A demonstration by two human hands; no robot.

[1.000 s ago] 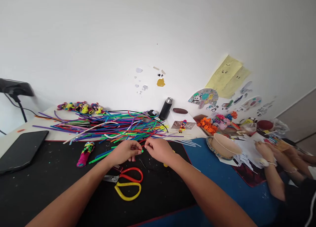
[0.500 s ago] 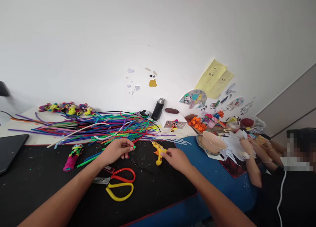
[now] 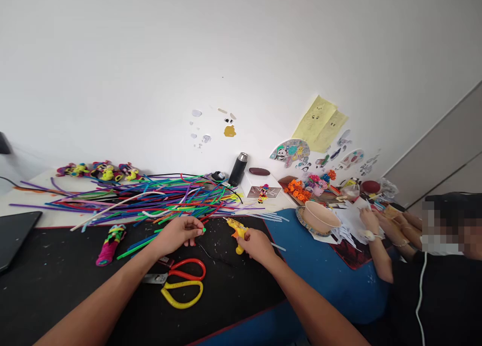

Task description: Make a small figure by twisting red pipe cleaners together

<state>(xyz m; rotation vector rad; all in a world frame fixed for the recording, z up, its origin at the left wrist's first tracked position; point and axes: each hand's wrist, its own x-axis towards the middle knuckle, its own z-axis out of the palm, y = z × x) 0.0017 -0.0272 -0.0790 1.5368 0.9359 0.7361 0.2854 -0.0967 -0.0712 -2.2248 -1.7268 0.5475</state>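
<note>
My left hand [image 3: 179, 237] pinches a small green piece [image 3: 204, 230] between thumb and fingertips; it looks like a bit of pipe cleaner. To its right, my right hand [image 3: 259, 245] is wrapped round the yellow hot glue gun [image 3: 236, 229]. The gun's nozzle points up and left, a little to the right of the green piece and apart from it. A pale glue stick [image 3: 278, 247] shows behind that hand. Below my left hand lie scissors [image 3: 184, 291] with red and yellow handles. A pink and green pipe-cleaner figure [image 3: 109, 246] lies on the black mat [image 3: 68, 280].
Many coloured pipe cleaners [image 3: 124, 200] cover the table's back, with pipe-cleaner dolls [image 3: 103, 170] behind. A black thermos [image 3: 238, 170] stands near a white box [image 3: 250, 185]. A paper bowl [image 3: 320, 218] and a co-worker's hands [image 3: 371, 223] are at right; a black laptop [image 3: 17, 238] at left.
My right hand has closed further round the glue gun, which has shifted slightly left and tilted. The left hand keeps its pinch on the green piece. The view has shifted slightly.
</note>
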